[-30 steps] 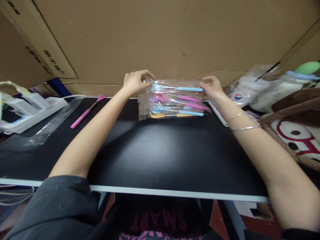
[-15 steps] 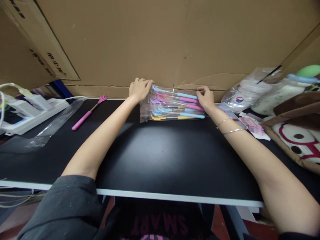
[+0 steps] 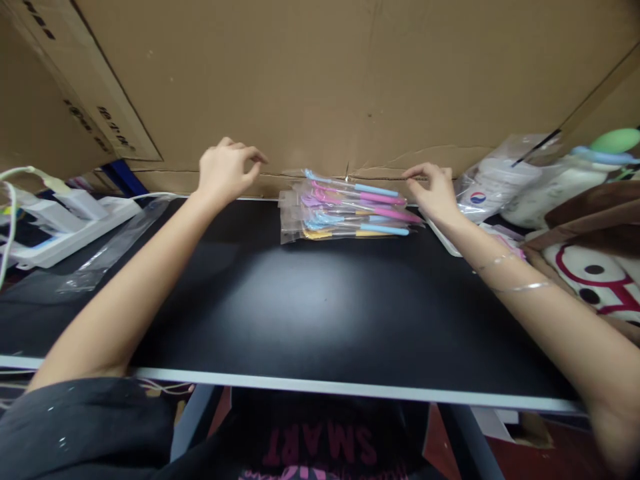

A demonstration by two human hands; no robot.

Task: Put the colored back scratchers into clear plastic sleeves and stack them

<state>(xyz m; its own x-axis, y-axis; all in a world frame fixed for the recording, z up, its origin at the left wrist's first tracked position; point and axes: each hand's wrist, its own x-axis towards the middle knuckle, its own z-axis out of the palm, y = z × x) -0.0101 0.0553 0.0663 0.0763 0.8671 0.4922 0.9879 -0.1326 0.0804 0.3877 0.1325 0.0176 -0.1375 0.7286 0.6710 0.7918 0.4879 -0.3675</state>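
Note:
Several hand-shaped back scratchers (image 3: 377, 210) in blue, pink, purple and yellow lie stacked in clear plastic bags (image 3: 290, 217) against the cardboard at the back of the table. My left hand (image 3: 227, 167) hovers to the left of the stack, its fingers bent but apart and nothing between them. On the other side, my right hand (image 3: 434, 192) is raised just past the handle ends, thumb and fingers apart and holding nothing. Neither hand touches the bags. My left forearm covers the place where a loose pink back scratcher lay.
A white power strip (image 3: 75, 233) with plugs and an empty clear bag (image 3: 113, 250) are on the left. On the right are a bagged cup (image 3: 495, 187), a green-topped bottle (image 3: 575, 177), a white-edged flat object (image 3: 443, 235) and a plush bag (image 3: 600, 280). Cardboard (image 3: 320, 80) walls the back.
Both hands have let go of the bagged back scratchers and moved apart, left hand to the left, right hand to the right. The stack stays nearly in place; the loose pink one is now hidden.

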